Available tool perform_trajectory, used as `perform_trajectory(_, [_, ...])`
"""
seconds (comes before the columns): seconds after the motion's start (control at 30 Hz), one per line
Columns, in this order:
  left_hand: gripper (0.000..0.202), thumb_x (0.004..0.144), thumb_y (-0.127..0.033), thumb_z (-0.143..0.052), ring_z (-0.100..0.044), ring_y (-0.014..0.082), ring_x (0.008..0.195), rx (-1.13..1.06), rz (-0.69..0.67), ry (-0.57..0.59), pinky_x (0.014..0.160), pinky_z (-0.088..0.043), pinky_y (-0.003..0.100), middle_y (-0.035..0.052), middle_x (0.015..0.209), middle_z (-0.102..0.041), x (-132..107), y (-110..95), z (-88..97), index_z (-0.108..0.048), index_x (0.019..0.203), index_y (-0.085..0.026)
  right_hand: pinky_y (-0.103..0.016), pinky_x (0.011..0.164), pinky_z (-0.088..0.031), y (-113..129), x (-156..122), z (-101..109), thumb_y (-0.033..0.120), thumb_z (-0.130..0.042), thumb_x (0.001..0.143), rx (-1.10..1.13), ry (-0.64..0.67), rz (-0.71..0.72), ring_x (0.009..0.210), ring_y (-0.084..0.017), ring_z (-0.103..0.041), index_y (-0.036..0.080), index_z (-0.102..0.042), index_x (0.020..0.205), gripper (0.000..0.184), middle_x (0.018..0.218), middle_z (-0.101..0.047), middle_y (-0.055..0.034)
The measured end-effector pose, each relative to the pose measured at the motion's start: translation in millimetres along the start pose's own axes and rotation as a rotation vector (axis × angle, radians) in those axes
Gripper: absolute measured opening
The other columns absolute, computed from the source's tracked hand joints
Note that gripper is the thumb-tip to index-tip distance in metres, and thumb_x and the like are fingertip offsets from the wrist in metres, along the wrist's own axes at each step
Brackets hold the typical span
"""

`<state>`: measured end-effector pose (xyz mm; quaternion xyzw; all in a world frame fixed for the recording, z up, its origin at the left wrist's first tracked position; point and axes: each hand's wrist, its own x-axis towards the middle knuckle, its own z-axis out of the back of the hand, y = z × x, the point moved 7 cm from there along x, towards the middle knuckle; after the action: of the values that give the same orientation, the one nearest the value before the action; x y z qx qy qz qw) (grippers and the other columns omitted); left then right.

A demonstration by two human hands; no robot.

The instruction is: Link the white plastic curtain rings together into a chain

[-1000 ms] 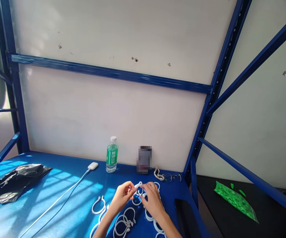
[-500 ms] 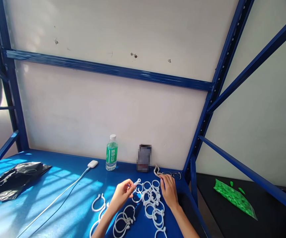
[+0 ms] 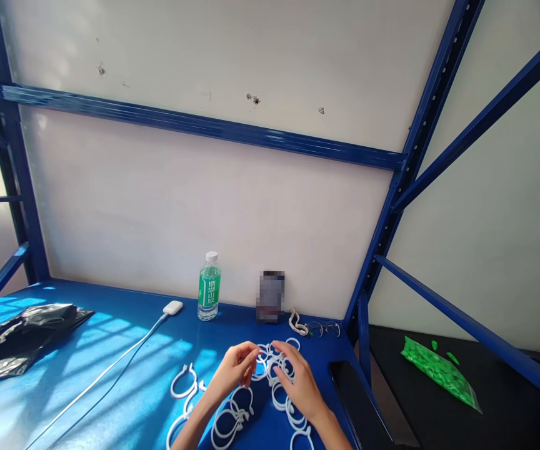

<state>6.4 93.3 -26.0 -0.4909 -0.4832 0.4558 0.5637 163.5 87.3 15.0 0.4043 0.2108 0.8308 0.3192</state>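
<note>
White plastic curtain rings (image 3: pixel 280 398) lie in a loose, overlapping cluster on the blue tabletop. My left hand (image 3: pixel 237 367) is at the left side of the cluster, fingers closed in a pinch on a white ring that its fingers mostly hide. My right hand (image 3: pixel 300 382) hovers over the cluster, thumb and fingers apart and curved towards the left hand, holding nothing I can see. A second group of rings (image 3: pixel 225 425) lies below my left hand. More rings (image 3: pixel 183 381) are to the left of my left forearm.
A water bottle (image 3: pixel 209 287) and a blurred-out upright phone-like object (image 3: pixel 270 297) stand near the wall. Eyeglasses (image 3: pixel 324 329) lie beside them. A black phone (image 3: pixel 359 400) rests right of my right arm. A white cable (image 3: pixel 105 375) and black plastic bag (image 3: pixel 30 337) are on the left.
My right hand has moved left and down from near the eyeglasses to over the rings, uncovering the glasses and black phone. My left hand stays nearly in place; its ring shows less.
</note>
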Motion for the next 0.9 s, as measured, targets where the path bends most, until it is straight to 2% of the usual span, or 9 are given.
perform_trajectory(0.17, [0.055, 0.079, -0.065, -0.049, -0.048, 0.0085, 0.039, 0.063, -0.007, 0.023, 0.041, -0.034, 0.021, -0.0035, 0.057, -0.056, -3, -1, -6.5, -0.061, 0.093, -0.014, -0.028, 0.080, -0.052, 5, 0, -7, 0.023, -0.053, 0.092, 0.094, -0.058, 0.028, 0.092, -0.020, -0.065, 0.025, -0.066, 0.105, 0.018, 0.099, -0.069, -0.0047])
perform_trajectory(0.33, [0.059, 0.071, -0.056, -0.067, -0.058, 0.0133, 0.066, 0.296, -0.166, -0.006, 0.060, -0.047, 0.024, 0.0048, 0.092, -0.065, -9, -13, -12.1, -0.057, 0.117, -0.020, -0.024, 0.067, -0.050, -4, -3, 0, 0.031, -0.056, 0.091, 0.094, -0.165, -0.017, 0.072, -0.017, -0.065, 0.022, -0.066, 0.093, 0.014, 0.080, -0.067, -0.0025])
perform_trajectory(0.6, [0.051, 0.072, -0.057, -0.064, -0.057, 0.0169, 0.069, 0.394, -0.192, -0.052, 0.061, -0.048, 0.024, 0.0046, 0.082, -0.066, -12, -17, -15.8, -0.064, 0.105, -0.018, -0.023, 0.064, -0.048, -4, -7, 2, 0.037, -0.054, 0.091, 0.141, -0.221, -0.082, 0.068, -0.016, -0.064, 0.019, -0.062, 0.080, 0.023, 0.073, -0.066, -0.0018])
perform_trajectory(0.7, [0.050, 0.070, -0.058, -0.066, -0.057, 0.0185, 0.069, 0.398, -0.187, -0.086, 0.063, -0.048, 0.026, 0.0055, 0.080, -0.067, -15, -21, -13.7, -0.068, 0.100, -0.017, -0.023, 0.064, -0.047, -2, -7, 0, 0.037, -0.052, 0.092, 0.153, -0.222, -0.069, 0.067, -0.016, -0.063, 0.019, -0.061, 0.077, 0.024, 0.071, -0.065, -0.0015])
perform_trajectory(0.9, [0.044, 0.072, -0.054, -0.065, -0.056, 0.0173, 0.064, 0.396, -0.216, -0.066, 0.061, -0.047, 0.026, 0.0044, 0.072, -0.065, -15, -24, -17.2, -0.070, 0.095, -0.017, -0.023, 0.064, -0.047, 3, -6, 0, 0.035, -0.049, 0.093, 0.124, -0.217, -0.037, 0.067, -0.016, -0.062, 0.020, -0.058, 0.074, 0.026, 0.072, -0.063, -0.0015])
